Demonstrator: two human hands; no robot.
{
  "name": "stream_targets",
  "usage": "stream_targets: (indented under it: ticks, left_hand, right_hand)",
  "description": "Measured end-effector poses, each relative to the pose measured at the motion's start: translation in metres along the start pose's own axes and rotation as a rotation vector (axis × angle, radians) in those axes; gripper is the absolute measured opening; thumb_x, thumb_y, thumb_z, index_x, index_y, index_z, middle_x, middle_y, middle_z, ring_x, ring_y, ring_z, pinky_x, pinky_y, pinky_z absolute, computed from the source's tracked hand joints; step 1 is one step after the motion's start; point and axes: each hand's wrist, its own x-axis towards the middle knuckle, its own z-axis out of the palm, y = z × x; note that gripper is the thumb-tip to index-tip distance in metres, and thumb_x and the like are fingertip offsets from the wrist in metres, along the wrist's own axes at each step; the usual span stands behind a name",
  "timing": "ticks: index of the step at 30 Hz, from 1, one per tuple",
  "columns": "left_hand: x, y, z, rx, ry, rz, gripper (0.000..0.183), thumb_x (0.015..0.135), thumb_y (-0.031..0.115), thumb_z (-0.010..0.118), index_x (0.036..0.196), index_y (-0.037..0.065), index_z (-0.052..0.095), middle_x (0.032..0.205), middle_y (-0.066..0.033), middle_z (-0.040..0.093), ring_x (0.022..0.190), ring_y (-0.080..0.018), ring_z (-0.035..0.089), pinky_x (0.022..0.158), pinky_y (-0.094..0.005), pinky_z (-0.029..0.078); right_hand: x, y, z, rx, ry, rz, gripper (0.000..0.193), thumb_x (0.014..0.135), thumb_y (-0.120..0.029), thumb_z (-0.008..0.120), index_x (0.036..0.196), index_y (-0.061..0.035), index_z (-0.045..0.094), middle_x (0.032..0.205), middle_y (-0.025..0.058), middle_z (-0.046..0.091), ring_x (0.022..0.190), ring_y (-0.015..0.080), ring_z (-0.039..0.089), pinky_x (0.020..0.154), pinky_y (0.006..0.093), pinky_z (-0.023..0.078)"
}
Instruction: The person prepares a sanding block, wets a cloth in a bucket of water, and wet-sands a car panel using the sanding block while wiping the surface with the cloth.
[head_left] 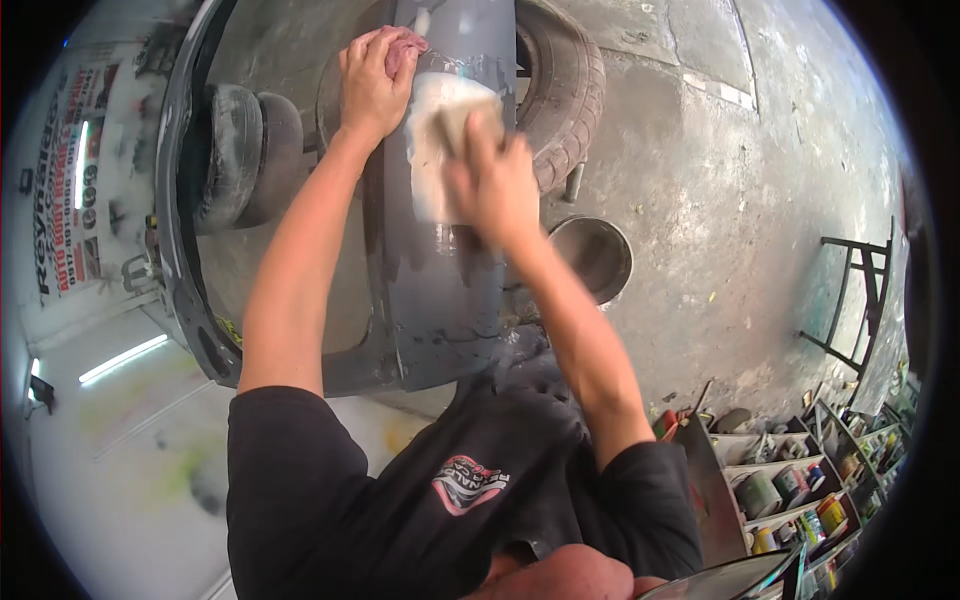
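Note:
A long grey car body panel (445, 320) runs away from me, wet and streaked in places. On its far half is a whitish patch, apparently body filler (426, 170). My right hand (500, 190), smeared by motion, presses a tan sanding block (468, 122) onto that patch. The block's exact shape is blurred. Farther off and to the left, my left hand (370, 90) rests at the panel's edge, its fingers closed round a crumpled pinkish-red cloth (403, 50). Water glistens on the panel beside the cloth.
A tire (575, 95) lies beyond the panel's right side, with a round bucket (592, 258) nearer. Dark seat-like shapes (235, 155) show inside the frame at left. At right stand a metal stand (860, 300) and a shelf (735, 450) of cans.

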Motion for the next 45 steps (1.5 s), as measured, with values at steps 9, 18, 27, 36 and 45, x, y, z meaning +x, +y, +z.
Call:
stream_targets:
  ticks: [9, 18, 27, 36, 45]
  left_hand:
    - [0.013, 0.010, 0.007, -0.023, -0.064, 0.040, 0.031, 0.099, 0.028, 0.067, 0.124, 0.009, 0.066, 0.125, -0.0121, 0.066, 0.125, -0.0300, 0.055, 0.109, -0.0459, 0.038]
    - [0.004, 0.015, -0.020, 0.029, -0.009, 0.000, 0.031, 0.098, 0.028, 0.067, 0.123, 0.009, 0.066, 0.122, -0.0101, 0.068, 0.125, -0.0302, 0.056, 0.108, -0.0459, 0.039]
    - [0.004, 0.014, 0.003, -0.055, 0.029, -0.039, 0.030, 0.100, 0.035, 0.066, 0.119, 0.012, 0.069, 0.121, -0.0071, 0.069, 0.124, -0.0286, 0.055, 0.108, -0.0454, 0.039]
    - [0.013, 0.015, 0.000, -0.275, 0.115, -0.077, 0.036, 0.110, 0.035, 0.047, 0.107, 0.015, 0.076, 0.112, -0.0022, 0.074, 0.121, -0.0243, 0.058, 0.108, -0.0409, 0.036]
    - [0.001, 0.011, -0.013, -0.303, 0.199, -0.102, 0.037, 0.109, 0.031, 0.045, 0.099, 0.015, 0.077, 0.109, -0.0018, 0.074, 0.115, -0.0247, 0.060, 0.107, -0.0414, 0.036]
  right_hand:
    - [0.051, 0.022, -0.021, 0.106, 0.058, 0.205, 0.052, 0.090, -0.035, 0.073, 0.133, -0.0119, 0.054, 0.117, 0.0324, 0.055, 0.105, 0.0497, 0.061, 0.082, 0.0565, 0.057]
    - [-0.098, -0.011, -0.006, 0.055, -0.020, -0.117, 0.083, 0.081, -0.024, 0.084, 0.155, -0.0220, 0.047, 0.133, 0.0333, 0.047, 0.115, 0.0486, 0.054, 0.090, 0.0543, 0.051]
    - [0.023, -0.011, -0.001, -0.161, 0.055, 0.015, 0.067, 0.089, -0.039, 0.074, 0.149, -0.0192, 0.052, 0.122, 0.0351, 0.055, 0.107, 0.0502, 0.061, 0.086, 0.0567, 0.055]
    - [0.061, -0.021, -0.024, -0.195, -0.025, -0.007, 0.065, 0.089, -0.034, 0.073, 0.148, -0.0216, 0.050, 0.120, 0.0327, 0.055, 0.110, 0.0516, 0.059, 0.085, 0.0564, 0.056]
    - [-0.070, -0.040, -0.008, -0.276, -0.075, -0.294, 0.086, 0.081, -0.026, 0.081, 0.158, -0.0215, 0.044, 0.133, 0.0341, 0.047, 0.108, 0.0498, 0.057, 0.083, 0.0552, 0.054]
